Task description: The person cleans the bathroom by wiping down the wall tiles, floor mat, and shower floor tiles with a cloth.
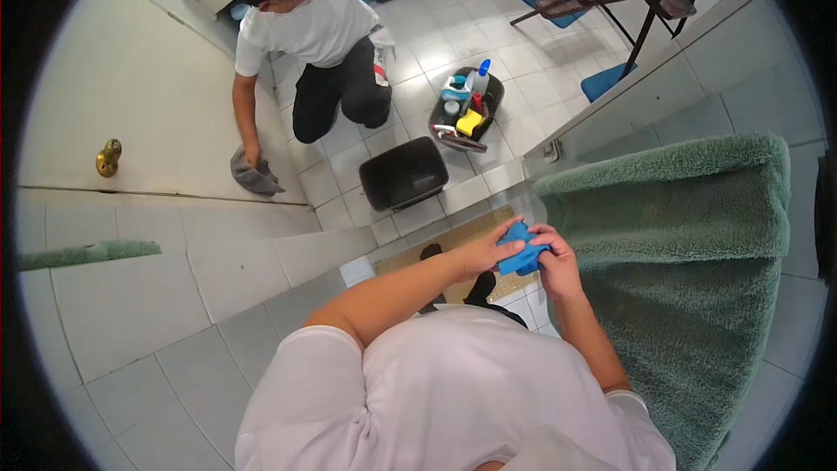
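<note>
Between both hands, in front of my body, is a small crumpled blue cloth (pixel 520 253). My left hand (pixel 482 253) is closed on its left side, with the thumb lying across the top. On the opposite side, the fingers of my right hand (pixel 560 263) pinch the same cloth. Its exact folds are partly hidden by the fingers. A green towel (pixel 671 201) hangs close to the right of my right hand. Below my hands, a beige mat (pixel 410 255) lies on the tiled floor around my feet.
A co-worker (pixel 318 35) kneels ahead, holding a grey rag (pixel 253 173) against the white door (pixel 113 96). A black bin (pixel 404 176) and a caddy (pixel 493 105) of cleaning bottles stand past the threshold. Folding chairs (pixel 645 9) stand at the upper right.
</note>
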{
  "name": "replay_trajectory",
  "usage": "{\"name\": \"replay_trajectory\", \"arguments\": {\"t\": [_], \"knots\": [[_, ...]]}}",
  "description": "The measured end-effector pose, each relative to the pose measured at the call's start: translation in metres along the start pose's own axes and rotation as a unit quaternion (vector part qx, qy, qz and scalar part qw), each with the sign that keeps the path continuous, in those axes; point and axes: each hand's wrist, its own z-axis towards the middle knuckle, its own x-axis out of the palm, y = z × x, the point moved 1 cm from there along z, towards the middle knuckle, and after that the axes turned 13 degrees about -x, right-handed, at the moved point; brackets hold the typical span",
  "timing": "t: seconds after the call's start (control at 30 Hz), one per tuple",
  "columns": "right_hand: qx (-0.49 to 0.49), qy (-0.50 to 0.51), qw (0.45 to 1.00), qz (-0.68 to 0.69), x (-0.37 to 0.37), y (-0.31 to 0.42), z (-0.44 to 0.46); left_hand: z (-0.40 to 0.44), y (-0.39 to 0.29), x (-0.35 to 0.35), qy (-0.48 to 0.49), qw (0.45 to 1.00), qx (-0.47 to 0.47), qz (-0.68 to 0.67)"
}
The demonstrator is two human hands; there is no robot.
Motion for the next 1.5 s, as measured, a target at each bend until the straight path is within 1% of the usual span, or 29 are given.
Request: {"name": "replay_trajectory", "arguments": {"t": [0.03,0.17,0.2,0.23,0.27,0.3,0.33,0.37,0.4,0.43,0.47,0.53,0.57,0.63,0.67,0.73,0.77,0.87,0.93,0.97,1.03,1.1,1.17,1.2,1.27,1.3,1.4,1.47,1.5], "knots": [[-0.035,-0.015,0.997,0.062,-0.002,-0.003,0.002,0.0,-0.006,0.003,0.027,0.992,-0.043,-0.117],[-0.042,-0.075,0.993,0.083,-0.008,-0.013,0.003,0.02,-0.014,0.004,0.041,0.992,-0.022,-0.12],[-0.02,-0.116,0.984,0.137,-0.011,-0.015,0.001,0.021,-0.018,0.005,-0.014,1.0,0.007,0.005],[0.001,-0.157,0.969,0.19,-0.012,-0.017,-0.001,0.022,-0.022,0.007,-0.069,0.989,0.036,0.129],[0.003,-0.159,0.969,0.19,-0.011,-0.016,-0.004,0.022,-0.023,0.011,-0.067,0.989,0.034,0.128],[0.07,-0.167,0.95,0.254,-0.007,-0.013,-0.008,0.02,-0.026,0.016,-0.131,0.938,0.135,0.291],[0.135,-0.173,0.923,0.316,-0.003,-0.013,-0.012,0.019,-0.028,0.021,-0.189,0.846,0.232,0.441],[0.136,-0.175,0.923,0.316,-0.001,-0.015,-0.014,0.02,-0.028,0.024,-0.187,0.847,0.231,0.441],[0.129,-0.152,0.899,0.391,0.001,-0.018,-0.016,0.02,-0.029,0.029,-0.166,0.769,0.301,0.54],[0.12,-0.126,0.869,0.464,0.003,-0.02,-0.016,0.02,-0.029,0.032,-0.142,0.674,0.365,0.627],[0.119,-0.128,0.868,0.464,0.002,-0.024,-0.015,0.021,-0.027,0.033,-0.14,0.674,0.365,0.627],[0.105,-0.137,0.889,0.425,-0.003,-0.03,-0.012,0.022,-0.018,0.036,-0.064,0.595,0.403,0.693],[0.104,-0.137,0.888,0.427,-0.005,-0.03,-0.013,0.024,-0.017,0.035,-0.064,0.594,0.402,0.694],[0.091,-0.122,0.912,0.381,-0.01,-0.028,-0.015,0.024,-0.019,0.032,-0.07,0.591,0.452,0.665],[0.09,-0.123,0.911,0.382,-0.013,-0.028,-0.016,0.025,-0.02,0.03,-0.068,0.591,0.451,0.665],[0.051,-0.049,0.935,0.347,-0.02,-0.029,-0.02,0.024,-0.026,0.026,-0.055,0.698,0.452,0.552],[0.06,-0.043,0.933,0.351,-0.023,-0.031,-0.022,0.022,-0.028,0.024,-0.054,0.699,0.451,0.552],[0.053,-0.01,0.94,0.336,-0.026,-0.032,-0.024,0.02,-0.028,0.021,-0.05,0.701,0.428,0.569],[0.062,-0.02,0.944,0.324,-0.02,-0.028,-0.024,0.02,-0.027,0.019,-0.033,0.774,0.346,0.529],[0.069,-0.028,0.947,0.312,-0.018,-0.027,-0.024,0.019,-0.027,0.017,-0.032,0.778,0.343,0.525],[0.09,-0.049,0.951,0.293,-0.02,-0.029,-0.026,0.006,-0.038,0.013,-0.029,0.741,0.325,0.587],[0.104,-0.067,0.954,0.272,-0.028,-0.029,-0.032,0.0,-0.039,0.008,-0.046,0.747,0.316,0.584],[0.126,-0.1,0.963,0.217,-0.039,-0.029,-0.04,0.001,-0.038,-0.003,-0.077,0.755,0.303,0.577],[0.136,-0.117,0.965,0.19,-0.047,-0.03,-0.046,0.006,-0.031,-0.017,-0.075,0.755,0.303,0.577],[0.147,-0.144,0.96,0.188,-0.071,-0.047,-0.073,0.018,-0.01,-0.054,-0.099,0.798,0.197,0.56],[0.198,-0.183,0.949,0.161,-0.085,-0.057,-0.092,0.018,-0.004,-0.073,-0.109,0.798,0.131,0.578],[0.32,-0.28,0.901,0.089,-0.111,-0.074,-0.15,-0.001,0.017,-0.132,-0.159,0.772,-0.059,0.613],[0.387,-0.278,0.879,0.03,-0.109,-0.059,-0.176,-0.022,0.023,-0.162,-0.219,0.736,-0.151,0.623],[0.419,-0.265,0.868,0.0,-0.108,-0.05,-0.184,-0.029,0.037,-0.184,-0.24,0.725,-0.175,0.621]]}}
